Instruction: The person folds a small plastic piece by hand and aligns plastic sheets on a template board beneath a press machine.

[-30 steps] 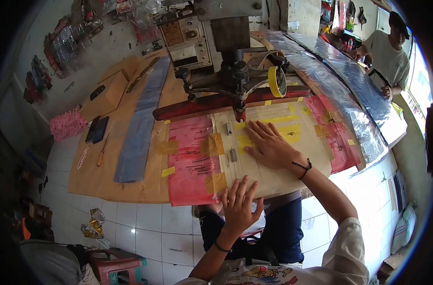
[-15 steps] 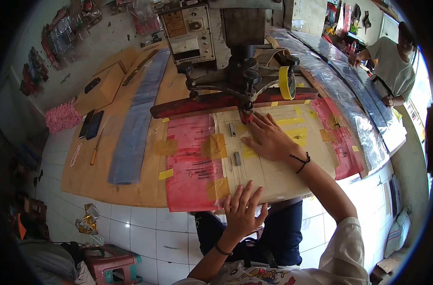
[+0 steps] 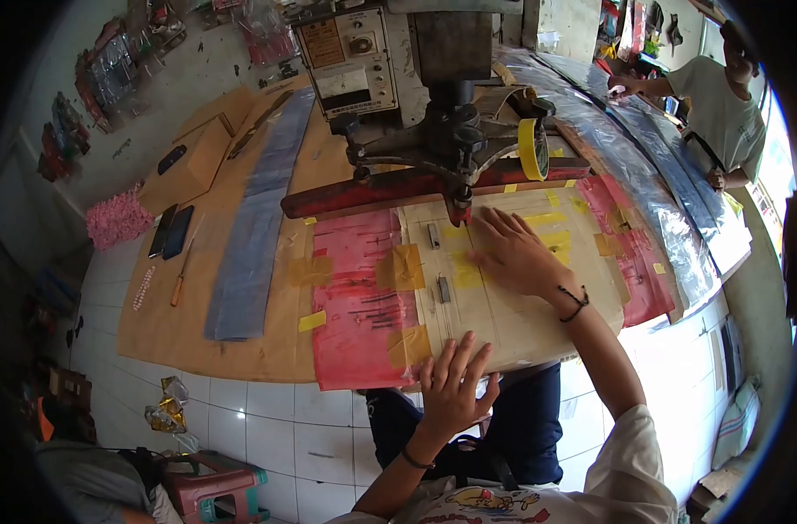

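We are in a workshop — a metal machine overhangs our desk, and plastic packets hang on the wall.

Your right hand is blurred and hides some yellow tape. The top edge crops the machine, whose label is too small to read; the bottom, your shirt.

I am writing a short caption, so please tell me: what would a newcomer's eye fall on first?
Probably the dark red bar in the middle, with a bright yellow tape roll toward its right end. Just below, pink-red sheets flank a beige board; the right hand is spread over it, and the left hand is at its near edge.
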Available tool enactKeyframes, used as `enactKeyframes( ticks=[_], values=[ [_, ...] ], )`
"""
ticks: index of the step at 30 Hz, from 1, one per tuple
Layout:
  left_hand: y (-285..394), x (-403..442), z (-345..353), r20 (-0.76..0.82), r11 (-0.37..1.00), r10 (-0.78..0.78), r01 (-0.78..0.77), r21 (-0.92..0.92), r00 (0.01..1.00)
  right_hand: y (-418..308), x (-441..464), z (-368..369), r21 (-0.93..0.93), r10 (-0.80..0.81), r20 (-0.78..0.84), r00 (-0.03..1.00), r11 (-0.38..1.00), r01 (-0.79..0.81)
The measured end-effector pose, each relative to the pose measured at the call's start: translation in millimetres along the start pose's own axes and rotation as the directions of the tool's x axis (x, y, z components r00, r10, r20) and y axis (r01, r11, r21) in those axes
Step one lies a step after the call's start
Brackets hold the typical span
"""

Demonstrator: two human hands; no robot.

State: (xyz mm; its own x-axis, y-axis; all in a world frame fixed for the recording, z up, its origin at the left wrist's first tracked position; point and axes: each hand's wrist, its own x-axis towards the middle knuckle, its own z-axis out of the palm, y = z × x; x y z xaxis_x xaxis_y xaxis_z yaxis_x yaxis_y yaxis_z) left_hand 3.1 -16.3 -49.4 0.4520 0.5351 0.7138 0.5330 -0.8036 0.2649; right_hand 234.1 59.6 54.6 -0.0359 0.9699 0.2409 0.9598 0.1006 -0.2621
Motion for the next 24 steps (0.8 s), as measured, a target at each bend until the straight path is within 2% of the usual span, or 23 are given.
enactKeyframes(
  ticks=[4, 7, 10, 24],
  values=[
    [-3, -1, -2, 0.031, 1.0, 0.008, -0.008, 0.014, 0.999, 0, -38, -24, 0.152, -0.035, 0.044, 0.998, 0.988, 0.027],
    [-3, -3, -1, 0.026, 0.999, 0.023, -0.024, 0.031, 0.999, -16, -67, -22, 0.126, -0.024, -0.059, 0.998, 0.992, 0.031],
    [-5, -4, 3, 0.0, 0.998, 0.044, -0.044, 0.054, 0.999, -23, -77, -21, 0.112, 0.014, -0.091, 0.996, 0.994, -0.004],
    [-12, -11, 15, -0.068, 0.986, 0.107, -0.097, 0.133, 0.992, -20, -77, -20, 0.087, 0.009, -0.109, 0.994, 0.996, 0.001]
  ],
)
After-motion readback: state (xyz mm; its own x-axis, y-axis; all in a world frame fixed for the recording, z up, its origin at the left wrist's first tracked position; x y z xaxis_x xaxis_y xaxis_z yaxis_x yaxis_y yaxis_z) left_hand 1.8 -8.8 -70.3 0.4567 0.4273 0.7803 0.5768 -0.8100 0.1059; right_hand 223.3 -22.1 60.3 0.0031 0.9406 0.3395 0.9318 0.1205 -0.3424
